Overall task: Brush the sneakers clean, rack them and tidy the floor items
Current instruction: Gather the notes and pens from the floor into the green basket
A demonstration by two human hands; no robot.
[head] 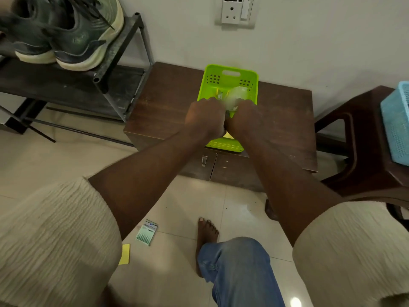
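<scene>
home entryway | shoe rack (115, 69) | tiled floor (177, 218) | wall socket (235, 13)

One green basket (230, 68), with two sneakers (75, 38) on one rack (66, 85) to its left, one blue basket (396, 120) to its right, and one small box (147, 232) and one yellow pad (124, 254) nearer.

Wall socket (235, 11) above cabinet (163, 107) — blue basket (396, 120) on brown stool (365, 129), right.

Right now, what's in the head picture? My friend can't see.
The left hand and right hand reach into a lime-green basket on a brown cabinet. Dark sneakers sit on the rack at left; a small box and yellow sheet lie on the floor.
</scene>
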